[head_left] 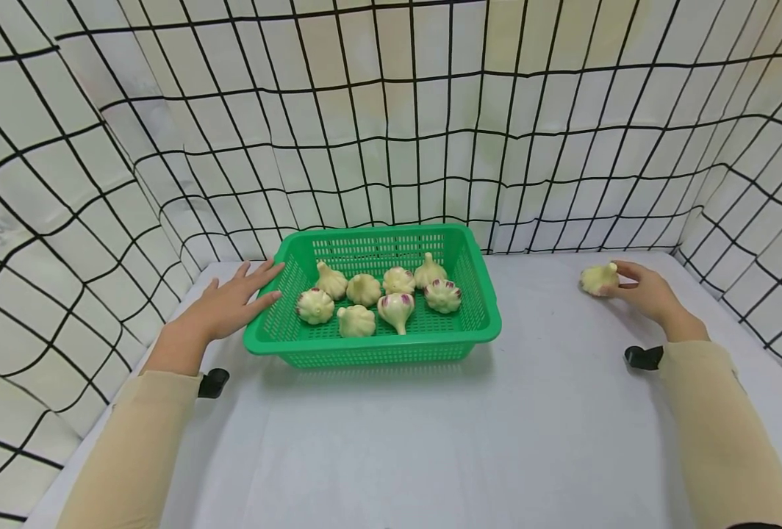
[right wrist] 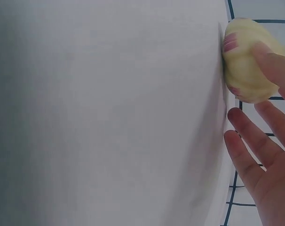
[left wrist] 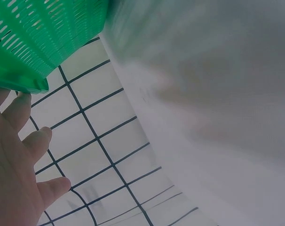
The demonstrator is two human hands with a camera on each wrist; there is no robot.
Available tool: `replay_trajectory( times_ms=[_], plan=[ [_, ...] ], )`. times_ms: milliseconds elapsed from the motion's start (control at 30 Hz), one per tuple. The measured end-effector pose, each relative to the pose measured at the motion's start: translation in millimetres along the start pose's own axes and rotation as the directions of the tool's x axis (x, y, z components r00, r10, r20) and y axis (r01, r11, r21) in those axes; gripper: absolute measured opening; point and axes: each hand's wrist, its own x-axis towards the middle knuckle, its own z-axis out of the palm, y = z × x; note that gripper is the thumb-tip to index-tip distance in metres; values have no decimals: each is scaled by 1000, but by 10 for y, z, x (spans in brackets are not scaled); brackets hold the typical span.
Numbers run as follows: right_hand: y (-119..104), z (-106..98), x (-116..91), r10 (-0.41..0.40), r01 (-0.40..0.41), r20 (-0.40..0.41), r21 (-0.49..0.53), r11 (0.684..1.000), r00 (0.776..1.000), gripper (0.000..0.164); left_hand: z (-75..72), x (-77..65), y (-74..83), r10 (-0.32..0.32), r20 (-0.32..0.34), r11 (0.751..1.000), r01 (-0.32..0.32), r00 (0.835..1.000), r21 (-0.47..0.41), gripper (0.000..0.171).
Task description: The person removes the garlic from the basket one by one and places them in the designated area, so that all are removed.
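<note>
A green plastic basket (head_left: 378, 344) stands on the white table, with several garlic bulbs (head_left: 396, 311) lying inside, some tinged purple. At its left end my left hand (head_left: 227, 304) rests with spread, straight fingers, the fingertips at the rim; the left wrist view shows these fingers (left wrist: 21, 113) against the basket's edge. Far to the right, my right hand (head_left: 652, 292) pinches a single garlic bulb (head_left: 596, 280) by thumb and fingers. In the right wrist view this bulb (right wrist: 243, 61) is low at the tabletop, thumb across its side, the other fingers spread below.
Black grid netting (head_left: 384, 139) over white sheeting walls the table at the back and both sides. White tabletop (head_left: 391, 441) stretches in front of the basket and between it and the right hand. A small black device (head_left: 214, 383) sits at the left wrist, another (head_left: 644, 358) at the right.
</note>
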Motion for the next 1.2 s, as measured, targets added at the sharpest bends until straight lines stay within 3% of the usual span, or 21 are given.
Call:
replay_trajectory(
  times_ms=[567, 800, 1200],
  plan=[
    [46, -69, -114, -56, 54, -23, -54, 997, 998, 74, 8, -29, 12, 5, 1, 1000, -5, 1000, -9, 72],
    [29, -166, -207, -76, 72, -31, -126, 989, 997, 71, 20, -22, 7, 5, 3, 1000, -5, 1000, 1, 72],
    [-254, -330, -378, -131, 118, -83, -151, 981, 988, 67, -12, -7, 16, 14, 1, 999, -14, 1000, 35, 72]
  ],
)
